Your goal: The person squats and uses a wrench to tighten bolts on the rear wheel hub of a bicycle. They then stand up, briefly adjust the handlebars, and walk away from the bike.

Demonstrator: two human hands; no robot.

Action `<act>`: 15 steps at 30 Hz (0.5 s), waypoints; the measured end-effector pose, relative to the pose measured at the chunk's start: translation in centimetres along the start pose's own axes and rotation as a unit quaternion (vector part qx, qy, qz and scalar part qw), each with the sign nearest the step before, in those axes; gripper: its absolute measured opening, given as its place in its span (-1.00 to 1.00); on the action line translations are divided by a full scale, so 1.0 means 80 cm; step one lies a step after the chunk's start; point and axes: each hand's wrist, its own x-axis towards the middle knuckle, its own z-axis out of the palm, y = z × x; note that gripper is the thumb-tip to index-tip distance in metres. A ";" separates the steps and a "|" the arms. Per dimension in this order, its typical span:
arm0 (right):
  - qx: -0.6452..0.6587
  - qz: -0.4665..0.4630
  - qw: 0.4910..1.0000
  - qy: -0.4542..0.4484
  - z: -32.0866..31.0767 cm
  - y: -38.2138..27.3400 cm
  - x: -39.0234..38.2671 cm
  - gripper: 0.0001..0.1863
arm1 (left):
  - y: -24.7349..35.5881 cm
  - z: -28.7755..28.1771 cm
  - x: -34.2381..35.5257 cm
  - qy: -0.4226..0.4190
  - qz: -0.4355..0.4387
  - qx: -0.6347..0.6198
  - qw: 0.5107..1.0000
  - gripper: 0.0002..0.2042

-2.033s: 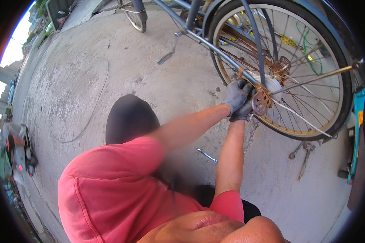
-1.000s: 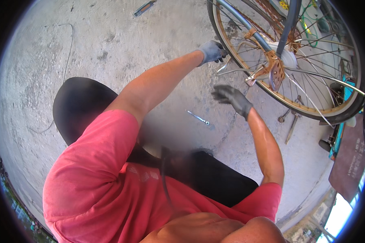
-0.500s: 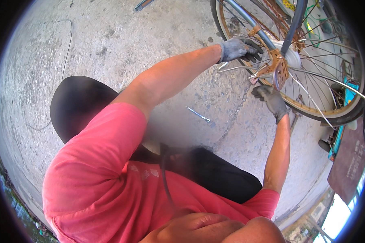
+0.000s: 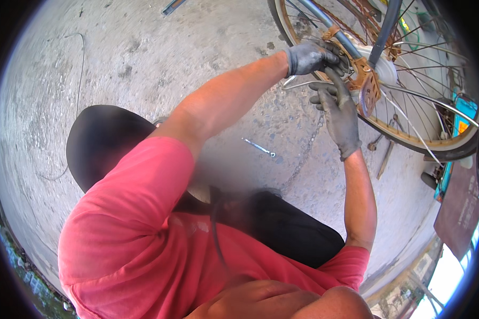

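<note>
My left hand (image 4: 313, 59), in a grey glove, reaches to the bicycle's rear hub area, fingers curled at the rusty bracket (image 4: 368, 85); what they grip is partly hidden. My right hand (image 4: 335, 111), in a darker glove, is just below it, fingers apart and raised toward a bent silver rod (image 4: 294, 85) beside the bracket; I cannot tell whether it touches it. The wheel's tyre (image 4: 439, 157), spokes, rusty chain and blue-grey frame tube (image 4: 316, 13) surround the bracket.
A small wrench (image 4: 258, 146) lies on the concrete floor (image 4: 170, 69), with a thin cable (image 4: 80, 69) to the left and a long metal tool (image 4: 386, 159) beside the wheel. A turquoise object (image 4: 463, 111) and a brown board (image 4: 457, 207) stand at the right.
Both hands left the bracket and came back. Over the last half second my right hand rose up and left to join my left hand, its fingers spreading. The view also swung.
</note>
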 end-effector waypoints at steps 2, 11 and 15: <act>0.019 -0.023 0.999 0.019 0.003 0.006 0.001 -0.41 | 0.003 -0.016 0.004 -0.037 0.042 0.147 0.988 -0.75; 0.037 -0.031 0.995 0.093 0.012 -0.006 0.013 -0.36 | 0.005 -0.023 0.008 0.030 -0.035 -0.073 0.996 -0.79; 0.108 0.028 0.989 0.095 0.014 -0.017 0.021 -0.41 | -0.004 -0.030 0.011 0.036 -0.021 -0.046 0.998 -0.80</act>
